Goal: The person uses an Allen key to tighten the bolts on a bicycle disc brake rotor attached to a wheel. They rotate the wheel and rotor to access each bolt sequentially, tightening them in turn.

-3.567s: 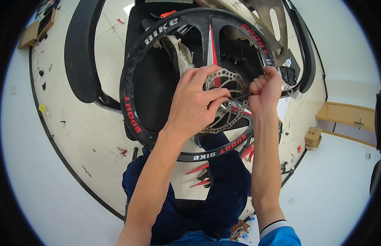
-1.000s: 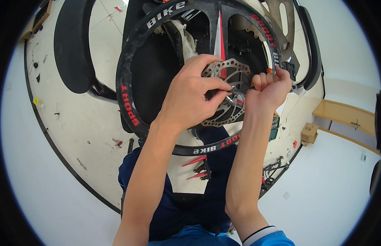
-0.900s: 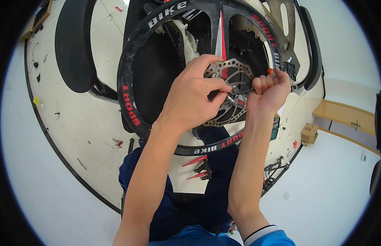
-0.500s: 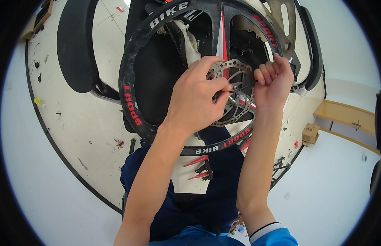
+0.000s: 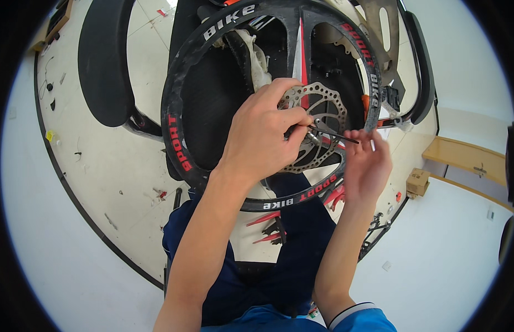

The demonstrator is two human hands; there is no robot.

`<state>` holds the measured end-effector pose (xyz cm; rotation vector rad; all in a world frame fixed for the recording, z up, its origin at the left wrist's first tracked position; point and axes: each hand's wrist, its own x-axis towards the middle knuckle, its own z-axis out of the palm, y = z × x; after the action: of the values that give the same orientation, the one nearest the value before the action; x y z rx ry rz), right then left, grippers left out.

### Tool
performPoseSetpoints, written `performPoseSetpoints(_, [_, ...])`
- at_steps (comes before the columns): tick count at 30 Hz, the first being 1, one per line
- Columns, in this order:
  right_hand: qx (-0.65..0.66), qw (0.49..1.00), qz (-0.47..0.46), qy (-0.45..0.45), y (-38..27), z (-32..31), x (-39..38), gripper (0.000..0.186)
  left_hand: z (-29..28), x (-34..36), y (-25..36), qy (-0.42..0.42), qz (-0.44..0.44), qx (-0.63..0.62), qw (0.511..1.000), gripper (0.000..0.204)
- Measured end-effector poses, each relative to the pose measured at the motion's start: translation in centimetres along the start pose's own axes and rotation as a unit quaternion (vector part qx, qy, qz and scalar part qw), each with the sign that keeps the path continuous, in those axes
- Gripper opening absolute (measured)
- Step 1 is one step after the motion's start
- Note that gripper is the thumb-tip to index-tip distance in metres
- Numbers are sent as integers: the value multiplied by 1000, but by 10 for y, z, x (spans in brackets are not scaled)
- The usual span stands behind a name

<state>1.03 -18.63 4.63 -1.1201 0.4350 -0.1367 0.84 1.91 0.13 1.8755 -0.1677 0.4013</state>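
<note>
A black bike wheel [image 5: 174,88] with a white-and-red spoke lies in front of me on a black chair. Near its middle sits a drilled silver brake disc [image 5: 337,102], with bolts round the hub. My left hand [image 5: 262,124] is closed over the disc's left part, thumb and forefinger pinching a thin black hex key [image 5: 337,135] by the hub. The key's long arm points right. At its free end is my right hand [image 5: 368,163], fingers loosely bent and apart, somewhat blurred and not gripped round it. The key's inner tip is hidden by my left fingers.
Black armrests [image 5: 105,61] flank the wheel. A crumpled whitish cloth or bag [image 5: 258,61] shows through the rim. A slotted metal plate [image 5: 383,36] stands at the far right. Red-handled pliers [image 5: 268,218] lie below. Small scraps dot the floor, and a cardboard box [image 5: 418,181] stands rightward.
My right hand has moved down toward me, and its fingers have loosened from a curl. The hex key's long arm has swung from pointing up-right to down-right. The left hand stays in place.
</note>
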Motion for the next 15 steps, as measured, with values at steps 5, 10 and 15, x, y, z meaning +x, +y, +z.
performPoseSetpoints(5, [-63, 997, 31, -38, 8, -17, -22, 20, 0, -1, 0, 2, 0, 3, 1000, 12])
performPoseSetpoints(10, [-91, 995, -37, -33, 9, -8, -7, 19, 2, -2, -1, 7, -4, -2, 1000, 11])
performPoseSetpoints(15, [-161, 983, -68, -49, -1, 33, 20, 31, 6, -3, -3, -2, -32, -48, 998, 11])
